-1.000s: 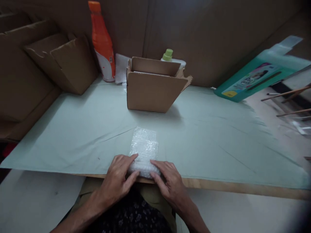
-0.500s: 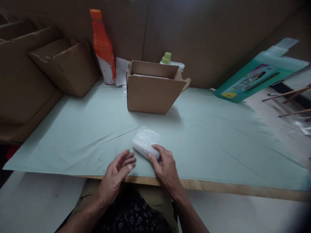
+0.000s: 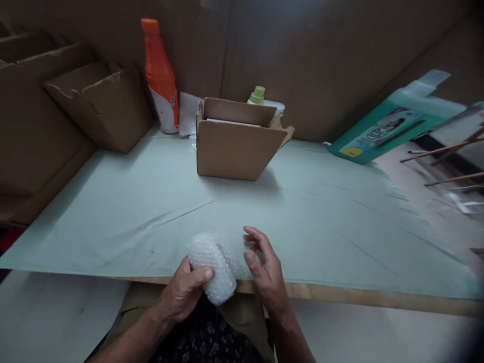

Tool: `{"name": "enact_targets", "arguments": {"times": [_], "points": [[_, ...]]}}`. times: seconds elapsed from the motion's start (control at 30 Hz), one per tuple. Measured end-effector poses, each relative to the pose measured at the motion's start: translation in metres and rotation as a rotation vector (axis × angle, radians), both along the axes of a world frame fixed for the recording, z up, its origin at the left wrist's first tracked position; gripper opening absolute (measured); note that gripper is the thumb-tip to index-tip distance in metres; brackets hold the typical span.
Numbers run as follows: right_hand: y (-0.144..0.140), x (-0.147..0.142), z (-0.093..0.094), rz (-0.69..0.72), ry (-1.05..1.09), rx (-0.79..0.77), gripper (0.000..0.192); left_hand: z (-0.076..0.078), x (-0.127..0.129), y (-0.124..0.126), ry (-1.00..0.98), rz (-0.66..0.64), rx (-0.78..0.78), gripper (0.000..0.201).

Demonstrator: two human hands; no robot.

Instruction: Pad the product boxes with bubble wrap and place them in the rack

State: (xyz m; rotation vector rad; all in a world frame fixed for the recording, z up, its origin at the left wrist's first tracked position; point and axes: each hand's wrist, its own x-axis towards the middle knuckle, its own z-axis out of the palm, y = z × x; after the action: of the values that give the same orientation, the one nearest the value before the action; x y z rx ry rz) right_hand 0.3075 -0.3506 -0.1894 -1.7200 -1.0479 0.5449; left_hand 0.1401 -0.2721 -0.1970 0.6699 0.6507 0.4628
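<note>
On my feed I count two hands, a left hand (image 3: pixel 185 285) and a right hand (image 3: pixel 269 272); one bubble-wrapped bundle (image 3: pixel 221 282); one surface (image 3: pixel 321 227); three bottles, an orange bottle (image 3: pixel 161 75), a white bottle (image 3: pixel 274 106) and a teal bottle (image 3: pixel 378 133); at least three cardboard boxes (image 3: pixel 230 151).

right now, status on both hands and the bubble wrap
Left hand holding bubble-wrap bundle. Right hand open beside it, not gripping. Cardboard box stands beyond, clear of both hands.

Green bottle (image 3: pixel 393 125), label (image 3: pixel 374 134): too blurred to read.
</note>
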Motion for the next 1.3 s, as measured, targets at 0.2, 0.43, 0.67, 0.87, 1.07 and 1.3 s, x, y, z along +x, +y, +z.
{"name": "enact_targets", "arguments": {"times": [0.2, 0.43, 0.67, 0.87, 1.07, 1.3], "points": [[0.012, -0.006, 0.012, 0.312, 0.338, -0.083, 0.043, 0.016, 0.001, 0.021, 0.315, -0.257, 0.469, 0.041], [0.008, 0.004, 0.019, 0.113, 0.232, -0.111, 0.032, 0.018, 0.001, 0.025, 0.187, -0.450, 0.401, 0.049], [0.007, 0.039, 0.043, 0.334, 0.151, -0.218, 0.016, 0.050, -0.001, 0.076, 0.326, -0.570, 1.124, 0.049], [0.013, 0.071, 0.067, 0.277, 0.119, -0.156, 0.025, 0.130, 0.079, 0.170, 0.507, 0.202, 1.990, 0.057], [0.016, 0.104, 0.094, 0.161, -0.113, -0.159, 0.026, 0.118, 0.114, 0.196, 0.764, 0.187, 2.124, 0.023], [0.060, 0.154, 0.153, -0.171, -0.243, 0.208, 0.042, 0.089, 0.096, 0.176, 0.586, 0.355, 2.125, 0.028]]}}
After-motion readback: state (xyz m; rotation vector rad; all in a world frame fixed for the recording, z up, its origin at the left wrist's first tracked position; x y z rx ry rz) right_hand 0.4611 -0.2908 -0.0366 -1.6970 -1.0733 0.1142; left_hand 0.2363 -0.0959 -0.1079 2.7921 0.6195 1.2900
